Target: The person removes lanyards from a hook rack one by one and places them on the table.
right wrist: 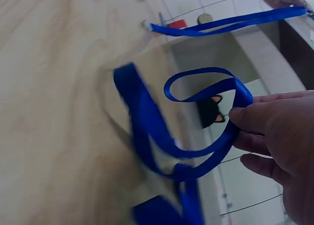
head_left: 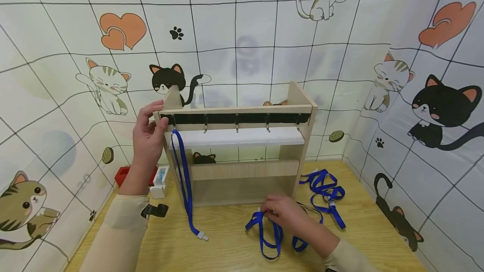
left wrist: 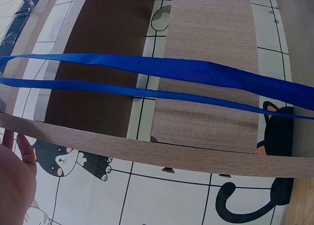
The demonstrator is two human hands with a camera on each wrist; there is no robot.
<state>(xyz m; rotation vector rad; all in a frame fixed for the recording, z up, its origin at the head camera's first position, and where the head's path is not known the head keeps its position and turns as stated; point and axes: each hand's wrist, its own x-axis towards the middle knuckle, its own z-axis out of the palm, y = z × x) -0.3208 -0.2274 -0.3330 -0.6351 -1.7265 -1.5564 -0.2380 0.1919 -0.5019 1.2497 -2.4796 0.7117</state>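
A light wooden rack (head_left: pixel 242 170) stands on the table, with a row of small metal hooks along a black strip (head_left: pixel 223 119) at its upper front. My left hand (head_left: pixel 149 139) grips its upper left corner, thumb in front. From the leftmost hook hangs a blue lanyard (head_left: pixel 183 167), its white clip (head_left: pixel 203 236) reaching down near the tabletop. Low in front of the rack, my right hand (head_left: pixel 285 213) pinches a second blue lanyard (right wrist: pixel 240 99) between thumb and fingers. Its loops (head_left: pixel 279 236) dangle below the hand. The other visible hooks bear nothing.
More blue lanyards (head_left: pixel 323 184) lie in a loose heap right of the rack. A red bin (head_left: pixel 122 174) and a small white box (head_left: pixel 160 181) stand at its left. A wall sheet printed with cats (head_left: pixel 242 24) closes off the back and sides of the wooden table (head_left: pixel 223 255).
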